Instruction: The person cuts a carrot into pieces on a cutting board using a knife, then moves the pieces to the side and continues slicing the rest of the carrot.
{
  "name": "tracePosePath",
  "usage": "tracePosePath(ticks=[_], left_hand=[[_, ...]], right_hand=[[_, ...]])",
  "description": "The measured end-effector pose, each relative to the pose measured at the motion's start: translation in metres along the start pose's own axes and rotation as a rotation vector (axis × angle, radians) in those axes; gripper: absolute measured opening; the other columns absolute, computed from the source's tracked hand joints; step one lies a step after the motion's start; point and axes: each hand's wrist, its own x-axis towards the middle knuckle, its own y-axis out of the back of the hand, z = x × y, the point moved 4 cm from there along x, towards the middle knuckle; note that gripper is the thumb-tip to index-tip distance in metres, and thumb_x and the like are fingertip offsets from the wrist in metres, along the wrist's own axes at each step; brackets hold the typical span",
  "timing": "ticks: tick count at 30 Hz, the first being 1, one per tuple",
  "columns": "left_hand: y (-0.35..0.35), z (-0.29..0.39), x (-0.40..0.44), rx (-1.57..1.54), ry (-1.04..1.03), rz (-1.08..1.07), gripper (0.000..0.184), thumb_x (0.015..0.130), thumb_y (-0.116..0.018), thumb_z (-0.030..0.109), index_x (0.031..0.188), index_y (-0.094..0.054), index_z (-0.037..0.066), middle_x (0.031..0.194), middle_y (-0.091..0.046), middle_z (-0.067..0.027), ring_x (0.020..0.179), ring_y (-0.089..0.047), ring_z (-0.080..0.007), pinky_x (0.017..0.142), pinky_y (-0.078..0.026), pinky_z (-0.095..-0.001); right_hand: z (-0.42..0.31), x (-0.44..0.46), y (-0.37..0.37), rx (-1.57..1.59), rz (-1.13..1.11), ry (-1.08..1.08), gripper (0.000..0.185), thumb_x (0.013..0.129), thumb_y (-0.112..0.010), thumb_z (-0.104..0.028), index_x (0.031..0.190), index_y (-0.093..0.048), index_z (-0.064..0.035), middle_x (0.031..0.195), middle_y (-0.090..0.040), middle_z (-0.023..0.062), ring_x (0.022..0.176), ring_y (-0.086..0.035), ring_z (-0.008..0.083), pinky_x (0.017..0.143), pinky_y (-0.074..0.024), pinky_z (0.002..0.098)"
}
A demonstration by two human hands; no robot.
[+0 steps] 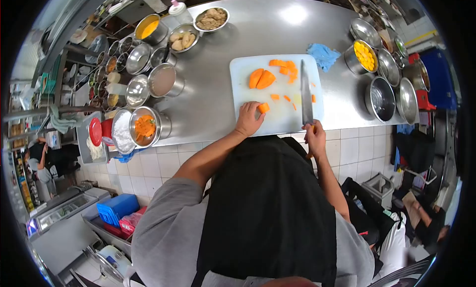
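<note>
A white cutting board (243, 88) lies near the front edge of the steel table. On its near left part, my left hand (249, 119) has its fingers closed around a short carrot piece (264, 108). My right hand (315, 138) grips the handle of a long kitchen knife (306, 93), whose blade points away from me along the right side of the board. Two large carrot chunks (261, 78) rest at the upper left. Smaller cut carrot pieces (289, 71) are grouped at the upper right, with a few bits scattered in the middle.
A blue cloth (324, 57) lies beyond the board's right corner. Steel bowls stand on the right, near a pot of yellow pieces (365, 56). On the left are a bowl of orange pieces (145, 128), a bowl of white powder (122, 130) and other containers. Other people are at both sides.
</note>
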Motion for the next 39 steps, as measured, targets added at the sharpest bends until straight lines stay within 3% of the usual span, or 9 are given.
tracePosePath(ticks=[1, 4, 9, 11, 12, 18, 26, 34, 39], left_hand=[[-0.001, -0.001, 0.004, -0.02, 0.007, 0.021, 0.044, 0.082, -0.077, 0.016, 0.121, -0.058, 0.006, 0.119, -0.063, -0.014, 0.114, -0.057, -0.0353, 0.102, -0.043, -0.0473], [-0.01, -0.001, 0.011, -0.05, 0.004, -0.009, 0.044, 0.082, -0.078, 0.015, 0.12, -0.059, 0.007, 0.12, -0.064, -0.0132, 0.114, -0.058, -0.0347, 0.102, -0.043, -0.0468], [-0.01, 0.005, 0.009, -0.076, -0.012, -0.044, 0.046, 0.081, -0.079, 0.01, 0.121, -0.058, 0.006, 0.12, -0.063, -0.0143, 0.114, -0.058, -0.0359, 0.102, -0.043, -0.0468], [-0.003, 0.009, 0.006, -0.063, -0.147, 0.009, 0.048, 0.079, -0.081, 0.005, 0.12, -0.057, 0.007, 0.122, -0.061, -0.0131, 0.114, -0.058, -0.0358, 0.101, -0.043, -0.0471], [-0.001, 0.01, 0.005, -0.07, -0.145, -0.006, 0.048, 0.079, -0.081, 0.005, 0.12, -0.057, 0.007, 0.122, -0.061, -0.0131, 0.114, -0.058, -0.0358, 0.101, -0.043, -0.0471], [0.003, 0.019, -0.005, -0.001, -0.27, 0.011, 0.048, 0.074, -0.079, -0.002, 0.115, -0.055, 0.007, 0.12, -0.058, -0.0118, 0.112, -0.057, -0.0365, 0.097, -0.046, -0.0482], [-0.004, 0.018, -0.007, -0.042, -0.232, -0.024, 0.044, 0.075, -0.079, -0.003, 0.111, -0.056, 0.006, 0.116, -0.056, -0.0144, 0.106, -0.057, -0.0381, 0.093, -0.049, -0.047], [-0.004, 0.02, -0.006, -0.033, -0.206, -0.025, 0.044, 0.075, -0.078, -0.003, 0.111, -0.055, 0.006, 0.116, -0.054, -0.0149, 0.105, -0.056, -0.0387, 0.092, -0.05, -0.0472], [-0.006, 0.015, -0.005, -0.122, -0.094, 0.025, 0.047, 0.075, -0.08, 0.001, 0.114, -0.054, 0.004, 0.118, -0.057, -0.017, 0.107, -0.057, -0.0385, 0.093, -0.05, -0.0477]], right_hand=[[0.004, -0.008, 0.002, -0.019, -0.077, -0.059, 0.025, 0.104, -0.058, -0.014, 0.124, -0.057, 0.0015, 0.09, -0.072, 0.0067, 0.058, -0.056, 0.0074, 0.05, -0.0484, 0.0252], [0.001, -0.036, 0.005, -0.147, -0.132, 0.02, 0.032, 0.103, -0.058, -0.01, 0.133, -0.056, 0.0004, 0.088, -0.072, 0.0082, 0.063, -0.057, 0.0092, 0.058, -0.049, 0.0272], [-0.023, -0.069, 0.0, -0.277, -0.136, 0.026, 0.036, 0.101, -0.061, -0.009, 0.135, -0.056, -0.0017, 0.081, -0.068, 0.0113, 0.069, -0.059, 0.0147, 0.067, -0.0503, 0.0319], [-0.033, -0.076, 0.0, -0.371, -0.113, 0.048, 0.038, 0.095, -0.063, -0.007, 0.133, -0.06, -0.0037, 0.09, -0.069, 0.0222, 0.075, -0.068, 0.0342, 0.072, -0.054, 0.0393], [-0.032, -0.078, 0.0, -0.337, -0.115, -0.038, 0.039, 0.094, -0.062, -0.006, 0.133, -0.06, -0.0036, 0.095, -0.069, 0.0234, 0.081, -0.069, 0.039, 0.076, -0.0546, 0.0418], [-0.026, -0.086, 0.005, -0.327, -0.134, -0.034, 0.04, 0.094, -0.063, -0.005, 0.134, -0.058, -0.0034, 0.092, -0.069, 0.0233, 0.082, -0.068, 0.0409, 0.078, -0.0544, 0.0436], [-0.031, -0.083, -0.002, -0.351, -0.279, 0.013, 0.045, 0.095, -0.059, -0.003, 0.139, -0.053, -0.0064, 0.085, -0.065, 0.0227, 0.079, -0.065, 0.0413, 0.074, -0.0517, 0.0465], [-0.036, -0.085, -0.004, -0.379, -0.331, 0.051, 0.06, 0.097, -0.058, -0.007, 0.154, -0.047, -0.0205, 0.1, -0.069, 0.0238, 0.09, -0.067, 0.0443, 0.083, -0.0535, 0.0472], [-0.037, -0.087, -0.005, -0.418, -0.329, 0.142, 0.064, 0.096, -0.059, -0.005, 0.155, -0.046, -0.0252, 0.093, -0.066, 0.0226, 0.083, -0.065, 0.0423, 0.078, -0.0525, 0.0487]])
